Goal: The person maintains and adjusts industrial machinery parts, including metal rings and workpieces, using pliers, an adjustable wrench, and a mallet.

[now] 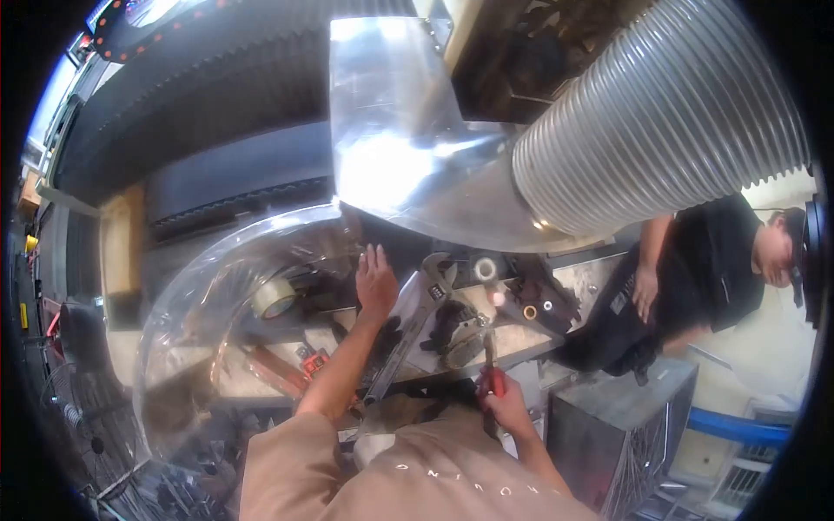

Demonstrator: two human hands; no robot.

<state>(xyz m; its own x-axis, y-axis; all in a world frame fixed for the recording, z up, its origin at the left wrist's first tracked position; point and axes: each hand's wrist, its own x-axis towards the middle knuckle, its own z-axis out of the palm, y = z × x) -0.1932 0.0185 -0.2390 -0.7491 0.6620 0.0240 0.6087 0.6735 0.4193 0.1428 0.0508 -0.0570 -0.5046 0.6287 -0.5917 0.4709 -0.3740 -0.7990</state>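
My left hand (376,280) is held out with its fingers stretched and nothing in it, beside the clear plastic curved sheet (178,286) and just below the shiny metal duct (391,130). Low in the view, my right hand (506,401) is wrapped round the red handle (493,382) of a tool whose thin end points up the bench. Between the two hands lie a large adjustable wrench (440,280) and a dark rounded part (465,346). A roll of tape (274,298) shows through the clear sheet.
A wide ribbed hose (651,130) joins the duct at the upper right. Another person (704,260) in dark clothes sits at the right. A grey metal box (621,395) stands at the lower right. Orange-red tools (314,361) lie by my left forearm.
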